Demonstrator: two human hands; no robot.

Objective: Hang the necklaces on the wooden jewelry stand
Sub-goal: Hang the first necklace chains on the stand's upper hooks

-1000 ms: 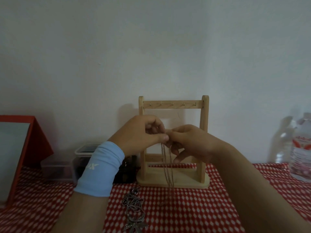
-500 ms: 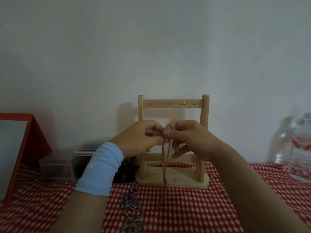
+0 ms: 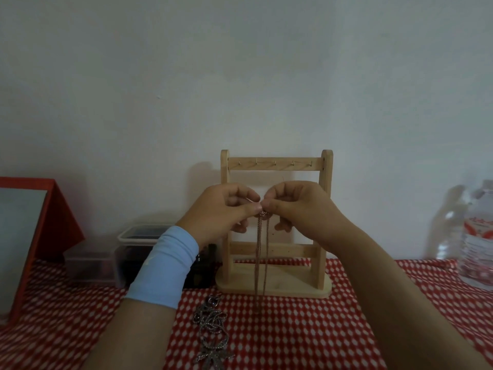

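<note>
Both hands are up in front of the wooden jewelry stand (image 3: 276,164), just below its top bar of small hooks (image 3: 275,163). The left hand (image 3: 224,206) and right hand (image 3: 301,206) each have fingers curled in, thumb and forefinger pinching the top of a thin chain necklace (image 3: 260,252) where the two hands meet. Its two strands hang straight down in front of the stand to the base; it is on no hook. A second, silver necklace (image 3: 213,332) lies heaped on the red checked surface (image 3: 306,337), near the left forearm.

Left of the stand sits a clear lidded tub (image 3: 141,236) holding something dark I cannot make out. A lower clear box (image 3: 90,265) stands beside it, its contents unclear. At the far right stands a clear plastic bottle (image 3: 477,236).
</note>
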